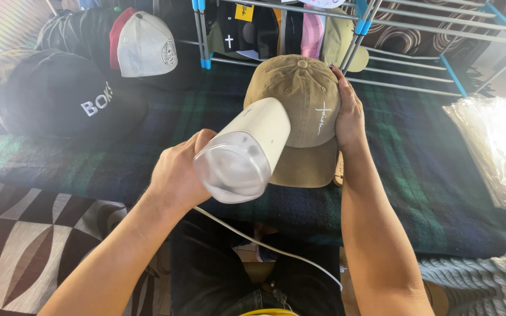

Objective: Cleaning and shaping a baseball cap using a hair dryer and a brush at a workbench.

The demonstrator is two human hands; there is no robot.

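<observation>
Centre of frame: the left hand (177, 175) is wrapped tight round the handle of a white handheld steamer (247, 149), fingers closed on it, thumb up near the body. The steamer's clear rounded end faces the camera; its head lies against the left side of a tan cap (306, 99), w/ a white cord (265, 246) trailing from under the hand down toward the bottom centre.

The tan cap sits upper centre, crown up, brim pointing down toward the person, small white embroidery on its right front. The right hand (349, 117) is flat against the cap's right side, fingers together & stretched up along the crown, palm cupping it; thumb is hidden behind the cap, can't tell where it sits.

Underneath is a dark green-blue plaid blanket (428, 175) across the mid frame. Upper left: a black cap (60, 99) w/ white lettering, and just above it a grey-and-red cap (144, 44). Top of frame: a metal rack (417, 26) w/ blue joints, more caps hanging behind its bars. Right edge: crinkled clear plastic bags (499, 146). Lower left: black-and-white geometric rug (24, 234). Bottom centre: the person's dark trousers.
</observation>
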